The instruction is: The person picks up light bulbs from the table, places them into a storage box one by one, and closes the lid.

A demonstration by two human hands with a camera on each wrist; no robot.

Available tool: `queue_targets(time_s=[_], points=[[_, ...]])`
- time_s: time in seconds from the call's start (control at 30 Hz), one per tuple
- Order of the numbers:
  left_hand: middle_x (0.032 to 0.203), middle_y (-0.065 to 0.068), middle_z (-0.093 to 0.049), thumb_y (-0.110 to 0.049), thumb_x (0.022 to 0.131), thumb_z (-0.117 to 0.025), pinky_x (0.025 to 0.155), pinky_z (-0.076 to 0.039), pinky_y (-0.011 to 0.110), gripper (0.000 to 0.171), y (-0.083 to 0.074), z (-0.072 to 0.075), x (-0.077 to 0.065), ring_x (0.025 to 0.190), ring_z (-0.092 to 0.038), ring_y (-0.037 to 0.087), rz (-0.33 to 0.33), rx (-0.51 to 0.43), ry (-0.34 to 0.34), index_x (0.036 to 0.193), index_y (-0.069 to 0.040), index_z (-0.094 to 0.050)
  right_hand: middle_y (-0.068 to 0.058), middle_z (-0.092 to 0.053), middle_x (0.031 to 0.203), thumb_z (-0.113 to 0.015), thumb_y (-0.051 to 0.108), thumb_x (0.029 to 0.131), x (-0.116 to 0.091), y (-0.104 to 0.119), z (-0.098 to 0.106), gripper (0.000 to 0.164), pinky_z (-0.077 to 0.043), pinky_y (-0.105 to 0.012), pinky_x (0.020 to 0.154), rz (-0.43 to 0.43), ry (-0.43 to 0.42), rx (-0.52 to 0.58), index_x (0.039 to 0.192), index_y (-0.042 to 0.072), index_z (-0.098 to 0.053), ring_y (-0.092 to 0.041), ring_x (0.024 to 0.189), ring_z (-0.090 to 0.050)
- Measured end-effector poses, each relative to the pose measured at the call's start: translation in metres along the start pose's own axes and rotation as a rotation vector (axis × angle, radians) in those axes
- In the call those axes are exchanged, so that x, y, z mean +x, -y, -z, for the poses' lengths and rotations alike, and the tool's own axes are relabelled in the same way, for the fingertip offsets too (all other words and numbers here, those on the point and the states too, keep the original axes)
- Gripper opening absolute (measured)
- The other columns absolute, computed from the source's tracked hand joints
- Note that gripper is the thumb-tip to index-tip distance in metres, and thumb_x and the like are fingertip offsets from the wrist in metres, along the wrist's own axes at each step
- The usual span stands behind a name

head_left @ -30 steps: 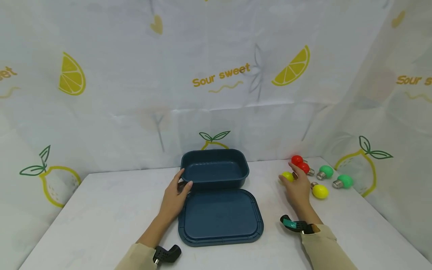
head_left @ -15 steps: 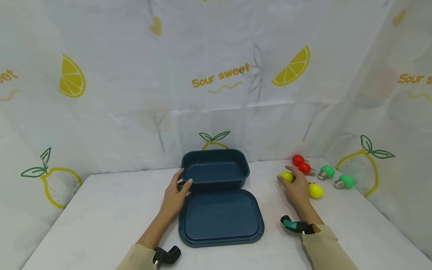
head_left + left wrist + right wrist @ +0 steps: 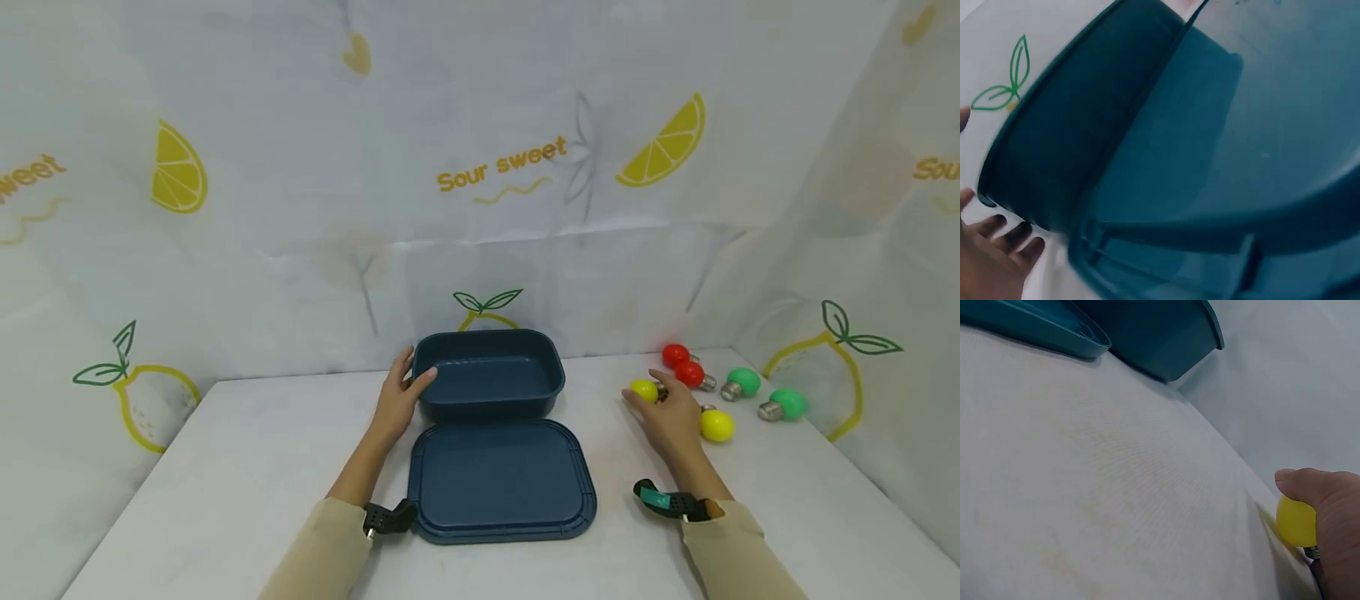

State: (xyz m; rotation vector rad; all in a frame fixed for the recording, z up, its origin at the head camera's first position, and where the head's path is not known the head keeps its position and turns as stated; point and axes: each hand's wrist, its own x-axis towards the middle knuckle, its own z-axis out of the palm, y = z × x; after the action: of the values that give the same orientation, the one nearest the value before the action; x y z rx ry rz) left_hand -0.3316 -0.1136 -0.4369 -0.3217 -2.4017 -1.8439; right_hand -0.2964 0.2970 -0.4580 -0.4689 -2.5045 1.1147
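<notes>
Head view: right hand (image 3: pixel 672 414)?
– Pinching a yellow bulb (image 3: pixel 643 389) between thumb and fingers, well right of the blue box (image 3: pixel 491 411); lifted or resting, can't tell.
– Left hand (image 3: pixel 393 407)?
– Released, fingers loosely spread at the box's left end; contact unclear.
– Next out?
– Lid (image 3: pixel 502 479) flat, just on the box's near side. Second yellow bulb (image 3: pixel 717 426) just right of the right hand.
– Rest?
– Two red bulbs (image 3: pixel 689 374) behind that, two green bulbs (image 3: pixel 746 381) farther right, all on the white table (image 3: pixel 262 483).
</notes>
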Motion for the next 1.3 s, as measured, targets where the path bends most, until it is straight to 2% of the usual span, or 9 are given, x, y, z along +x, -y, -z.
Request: queue_targets(time_s=[0.13, 0.3, 0.43, 0.57, 0.73, 0.93, 1.3], points=[[0.170, 0.015, -0.017, -0.036, 0.101, -0.060, 0.123, -0.026, 0.059, 0.079, 0.015, -0.005, -0.001, 0.154, -0.022, 0.044, -0.046, -0.008, 0.034, 0.163, -0.014, -0.017, -0.028, -0.051, 0.143, -0.072, 0.037, 0.093, -0.005, -0.004, 0.001, 0.071, -0.046, -0.055, 0.107, -0.014, -0.028, 0.022, 0.149, 0.001, -0.046, -0.040, 0.120, -0.048], [0.169, 0.010, -0.021, -0.040, 0.097, -0.066, 0.122, -0.031, 0.058, 0.081, 0.027, -0.005, -0.005, 0.154, -0.028, 0.039, -0.037, 0.070, 0.038, 0.163, -0.027, -0.020, -0.029, -0.055, 0.140, -0.072, 0.039, 0.094, -0.006, -0.005, -0.001, 0.070, -0.046, -0.055, 0.106, -0.004, -0.042, -0.015, 0.146, -0.001, -0.049, -0.041, 0.119, -0.050], [0.169, 0.011, -0.023, -0.046, 0.096, -0.065, 0.122, -0.029, 0.059, 0.081, 0.025, -0.005, -0.006, 0.154, -0.029, 0.037, -0.030, 0.112, 0.021, 0.162, -0.029, -0.022, -0.028, -0.055, 0.142, -0.072, 0.038, 0.094, -0.006, -0.003, -0.004, 0.069, -0.046, -0.055, 0.107, 0.014, -0.039, -0.021, 0.146, -0.001, -0.050, -0.041, 0.121, -0.050], [0.170, 0.010, -0.019, -0.049, 0.097, -0.062, 0.123, -0.026, 0.059, 0.083, 0.024, -0.006, -0.006, 0.155, -0.025, 0.036, -0.014, 0.136, 0.019, 0.163, -0.027, -0.018, -0.027, -0.057, 0.138, -0.073, 0.036, 0.093, -0.006, 0.000, -0.006, 0.066, -0.048, -0.054, 0.105, 0.013, -0.055, -0.003, 0.143, 0.000, -0.053, -0.040, 0.119, -0.051], [0.170, 0.008, -0.020, -0.052, 0.096, -0.062, 0.124, -0.025, 0.059, 0.083, 0.023, -0.005, -0.005, 0.156, -0.024, 0.035, -0.003, 0.138, 0.003, 0.163, -0.030, -0.017, -0.024, -0.058, 0.138, -0.073, 0.036, 0.093, -0.004, 0.003, -0.006, 0.060, -0.048, -0.053, 0.107, 0.038, -0.043, 0.039, 0.139, 0.001, -0.057, -0.040, 0.124, -0.053], [0.170, 0.008, -0.020, -0.054, 0.096, -0.061, 0.124, -0.025, 0.060, 0.084, 0.024, -0.003, -0.003, 0.156, -0.024, 0.036, -0.008, 0.156, -0.001, 0.163, -0.028, -0.018, -0.020, -0.058, 0.142, -0.076, 0.034, 0.092, -0.003, 0.007, -0.006, 0.056, -0.050, -0.054, 0.106, 0.098, -0.024, 0.065, 0.137, 0.005, -0.060, -0.042, 0.132, -0.052], [0.170, 0.009, -0.022, -0.052, 0.096, -0.062, 0.123, -0.025, 0.060, 0.082, 0.025, -0.005, -0.002, 0.155, -0.025, 0.036, -0.015, 0.143, 0.006, 0.163, -0.029, -0.020, -0.016, -0.059, 0.144, -0.076, 0.035, 0.091, -0.005, 0.006, -0.005, 0.057, -0.050, -0.050, 0.108, 0.142, -0.046, 0.099, 0.138, 0.006, -0.061, -0.034, 0.135, -0.052]])
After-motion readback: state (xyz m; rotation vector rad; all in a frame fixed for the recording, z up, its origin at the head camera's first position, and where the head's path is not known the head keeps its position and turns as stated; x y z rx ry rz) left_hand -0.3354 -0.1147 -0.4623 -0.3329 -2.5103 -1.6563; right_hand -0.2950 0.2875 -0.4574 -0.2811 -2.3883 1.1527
